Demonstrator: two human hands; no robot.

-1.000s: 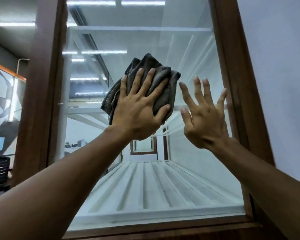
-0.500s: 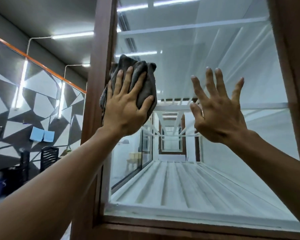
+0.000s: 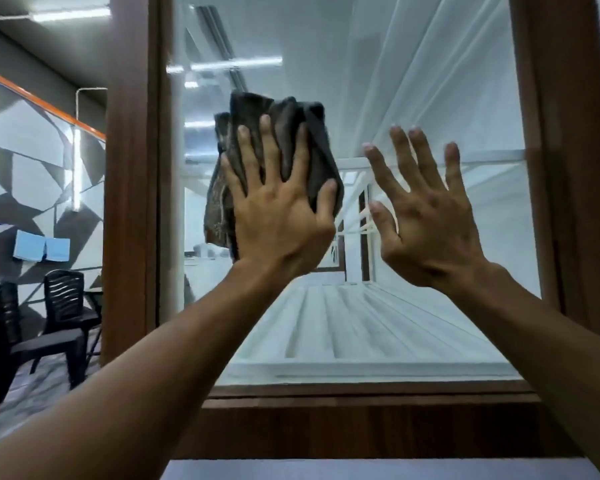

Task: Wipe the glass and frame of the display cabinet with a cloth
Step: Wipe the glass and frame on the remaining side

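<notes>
A display cabinet with a dark wooden frame [image 3: 132, 202] and a large glass pane [image 3: 413, 81] fills the view. My left hand [image 3: 278, 220] presses a crumpled dark grey cloth [image 3: 291, 123] flat against the glass, left of the pane's middle, fingers spread over it. Beside it on the right, my right hand [image 3: 423, 223] is raised with fingers spread, palm toward the glass, holding nothing. I cannot tell whether it touches the pane. White ribbed shelves [image 3: 361, 334] show inside the cabinet.
The frame's bottom rail [image 3: 361, 424] runs below the pane and its right post [image 3: 565, 168] stands close to my right hand. Left of the cabinet are dark plastic chairs [image 3: 63, 306] and a wall with a grey and white geometric pattern [image 3: 21, 161].
My left hand has slid the cloth from the pane's left edge by the frame back toward the middle. The view has dropped, showing the bottom rail. My right hand stays raised and spread.
</notes>
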